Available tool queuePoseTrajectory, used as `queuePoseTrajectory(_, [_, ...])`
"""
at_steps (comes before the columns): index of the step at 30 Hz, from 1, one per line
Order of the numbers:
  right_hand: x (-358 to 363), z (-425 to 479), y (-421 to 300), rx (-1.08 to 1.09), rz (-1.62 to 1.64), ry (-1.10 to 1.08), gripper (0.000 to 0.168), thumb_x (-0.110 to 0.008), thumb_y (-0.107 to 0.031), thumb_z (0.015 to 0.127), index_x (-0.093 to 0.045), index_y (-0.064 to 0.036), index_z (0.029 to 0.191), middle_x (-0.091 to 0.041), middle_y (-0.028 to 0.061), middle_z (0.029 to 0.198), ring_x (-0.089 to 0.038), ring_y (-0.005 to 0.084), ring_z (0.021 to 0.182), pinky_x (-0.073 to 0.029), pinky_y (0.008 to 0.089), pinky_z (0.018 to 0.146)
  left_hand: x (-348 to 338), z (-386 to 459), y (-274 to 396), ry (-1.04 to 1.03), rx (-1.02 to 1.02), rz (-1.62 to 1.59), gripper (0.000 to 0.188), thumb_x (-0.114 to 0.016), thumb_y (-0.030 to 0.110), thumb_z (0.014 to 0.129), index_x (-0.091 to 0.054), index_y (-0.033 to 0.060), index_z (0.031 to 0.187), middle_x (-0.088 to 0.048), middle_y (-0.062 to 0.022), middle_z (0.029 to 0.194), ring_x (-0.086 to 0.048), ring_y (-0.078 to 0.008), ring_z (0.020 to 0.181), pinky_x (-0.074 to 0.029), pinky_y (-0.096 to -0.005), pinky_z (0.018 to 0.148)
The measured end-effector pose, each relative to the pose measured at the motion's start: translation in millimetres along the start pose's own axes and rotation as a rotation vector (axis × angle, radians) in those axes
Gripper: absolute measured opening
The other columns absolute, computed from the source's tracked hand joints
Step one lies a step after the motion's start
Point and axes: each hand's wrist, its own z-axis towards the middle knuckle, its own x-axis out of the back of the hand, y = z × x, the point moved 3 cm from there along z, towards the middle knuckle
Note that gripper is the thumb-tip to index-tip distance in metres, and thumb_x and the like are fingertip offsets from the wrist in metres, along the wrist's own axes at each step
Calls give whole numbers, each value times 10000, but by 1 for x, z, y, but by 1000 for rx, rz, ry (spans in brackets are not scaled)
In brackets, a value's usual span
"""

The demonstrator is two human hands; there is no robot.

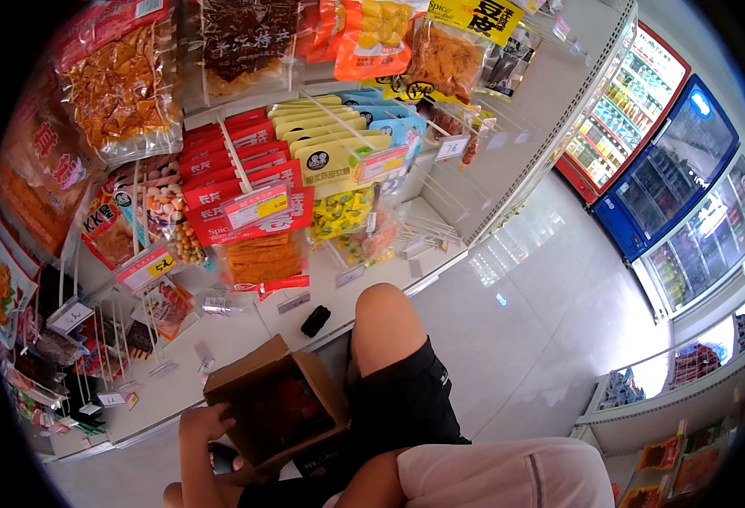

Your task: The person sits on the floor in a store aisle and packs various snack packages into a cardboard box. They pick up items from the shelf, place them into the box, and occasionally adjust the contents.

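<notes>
An open cardboard box sits tilted beside my bent knee, low in the head view, with red packages in its shadowed inside. My left hand is at the box's left side, its fingers over the edge. My right forearm runs down from a pale sleeve; my right hand cannot be made out, hidden by the box or my body. Below the box, a dark object and a bit of skin show, too unclear to name. On the bottom shelf, above the box, lies a small black object.
Hooks above hold red snack packets, yellow candy pouches and large vacuum-packed snacks. Price tags hang at the hook ends. A shelf edge runs beside my knee. Drinks coolers stand across the tiled floor.
</notes>
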Motion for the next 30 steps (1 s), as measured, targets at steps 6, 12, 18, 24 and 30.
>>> queuePoseTrajectory(6, [-9, 4, 2, -13, -3, -44, 222, -622, -233, 943, -692, -23, 923, -687, 107, 797, -661, 189, 708, -496, 319, 645, -5, -7, -5, 5, 17, -8, 617, -585, 573, 886, -519, 279, 1425, -678, -99, 1239, -629, -317, 1153, -485, -432, 991])
queuePoseTrajectory(12, [-15, 6, 5, -37, 3, -81, 219, -630, -235, 941, -694, -25, 938, -687, 108, 809, -659, 193, 716, -500, 317, 659, -13, -7, -10, -20, 6, -49, 614, -561, 576, 898, -501, 290, 1438, -689, -89, 1218, -635, -307, 1144, -491, -428, 979])
queuePoseTrajectory(18, [-10, 3, 12, -113, 14, -116, 217, -638, -237, 939, -695, -28, 954, -686, 108, 822, -657, 197, 725, -505, 316, 672, -13, -13, -8, 21, -6, -40, 588, -545, 572, 911, -511, 293, 1427, -694, -82, 1204, -635, -294, 1142, -490, -441, 965])
queuePoseTrajectory(24, [28, -19, 43, -356, -43, -158, 218, -646, -239, 938, -696, -30, 970, -685, 108, 834, -655, 201, 733, -509, 315, 685, -21, -10, -16, 36, -11, -55, 585, -528, 588, 919, -512, 289, 1422, -668, -105, 1252, -639, -320, 1127, -493, -461, 956])
queuePoseTrajectory(30, [143, -125, 80, -1120, -625, 18, 351, -722, -242, 912, -671, -70, 1213, -709, 82, 1051, -666, 159, 895, -525, 299, 802, -49, 3, -22, 42, -20, -98, 450, -592, 562, 882, -663, 227, 1173, -734, -81, 952, -710, -302, 906, -558, -472, 742])
